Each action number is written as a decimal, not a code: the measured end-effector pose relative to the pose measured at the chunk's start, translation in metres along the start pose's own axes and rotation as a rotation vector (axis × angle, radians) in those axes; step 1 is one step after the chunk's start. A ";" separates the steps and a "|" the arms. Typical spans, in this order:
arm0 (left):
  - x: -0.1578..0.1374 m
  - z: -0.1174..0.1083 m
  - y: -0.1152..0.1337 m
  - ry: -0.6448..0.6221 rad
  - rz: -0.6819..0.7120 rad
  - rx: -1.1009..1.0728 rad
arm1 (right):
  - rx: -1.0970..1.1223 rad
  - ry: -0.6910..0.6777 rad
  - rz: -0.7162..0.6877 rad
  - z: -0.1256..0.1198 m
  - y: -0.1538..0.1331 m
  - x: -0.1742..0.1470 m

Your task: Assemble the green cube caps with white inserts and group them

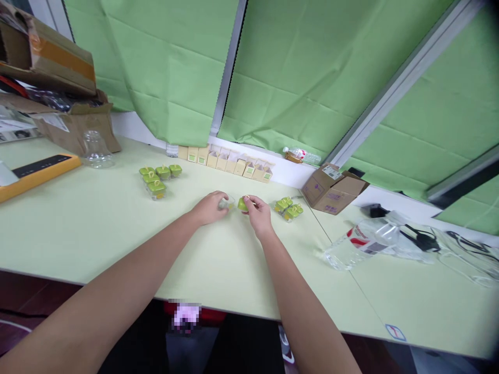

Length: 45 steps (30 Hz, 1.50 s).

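At the middle of the table my left hand (211, 208) is closed on a small clear container (231, 203) with a bit of yellow at its base. Just right of it, my right hand (258, 214) pinches a green lid (242, 204) with a ring on top, held apart from the container. On the left stands a group of clear containers with green ringed lids (156, 186). Beside my right hand is a second group of green-lidded containers (287, 208). What lies inside the held container is too small to make out.
A row of small cardboard boxes (234, 165) lines the wall. An open carton (333, 189) and a large plastic bottle (360, 243) stand on the right, cables (460, 249) beyond. A glass jar (96, 150), orange-edged device (42, 175) and stacked cartons (74, 122) are at left.
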<state>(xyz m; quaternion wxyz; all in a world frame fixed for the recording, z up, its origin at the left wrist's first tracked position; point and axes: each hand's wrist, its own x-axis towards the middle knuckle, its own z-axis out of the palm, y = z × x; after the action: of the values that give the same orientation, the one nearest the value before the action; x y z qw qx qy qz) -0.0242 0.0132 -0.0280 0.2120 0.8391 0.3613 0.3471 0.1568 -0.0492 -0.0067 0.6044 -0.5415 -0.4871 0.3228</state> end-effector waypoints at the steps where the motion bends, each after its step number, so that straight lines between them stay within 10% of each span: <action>1: -0.001 0.000 0.004 -0.013 0.018 -0.024 | 0.019 0.007 -0.007 0.000 0.000 0.000; 12: -0.005 0.003 0.021 -0.131 -0.032 -0.299 | 0.261 -0.001 0.234 0.000 -0.010 -0.003; 45: -0.006 -0.008 0.026 -0.282 0.025 -0.364 | -0.077 -0.002 -0.142 0.004 -0.006 -0.004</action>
<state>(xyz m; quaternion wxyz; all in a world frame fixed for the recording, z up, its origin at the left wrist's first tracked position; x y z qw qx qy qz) -0.0208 -0.0075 -0.0093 0.4039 0.8317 0.2488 0.2886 0.1513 -0.0527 -0.0022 0.6042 -0.5281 -0.5368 0.2608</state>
